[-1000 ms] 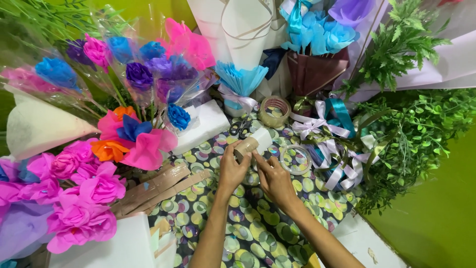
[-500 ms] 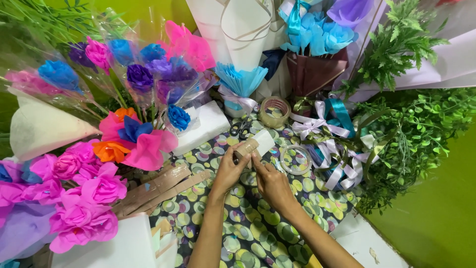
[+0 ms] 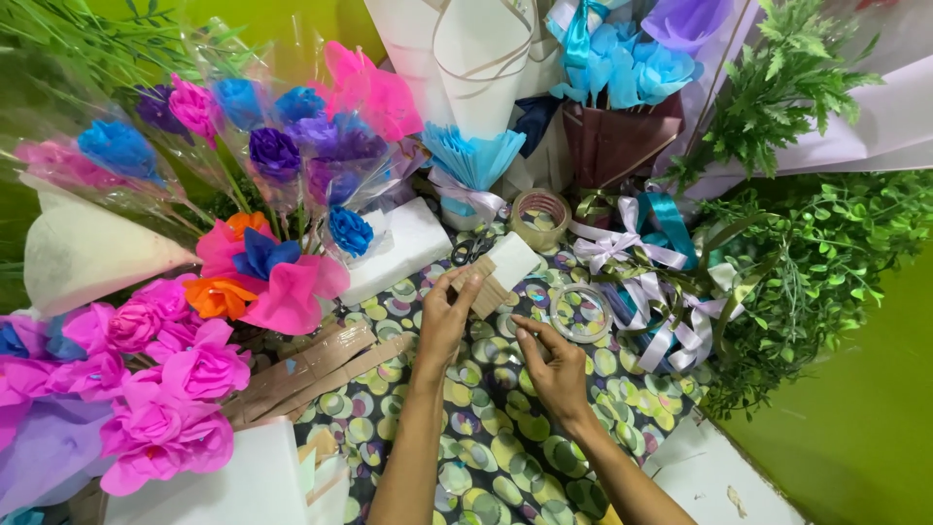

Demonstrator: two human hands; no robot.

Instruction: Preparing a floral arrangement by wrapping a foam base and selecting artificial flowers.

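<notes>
Gripping white foam block (image 3: 505, 267) in left hand (image 3: 445, 321), right hand (image 3: 556, 365) just beside

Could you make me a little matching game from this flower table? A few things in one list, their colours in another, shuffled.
Things:
1. tape roll
2. foam block
3. leafy sprigs
4. paper fan

Colours:
A. green
B. light blue
C. brown
D. white

Pairs: 1-C, 2-D, 3-A, 4-B
</notes>
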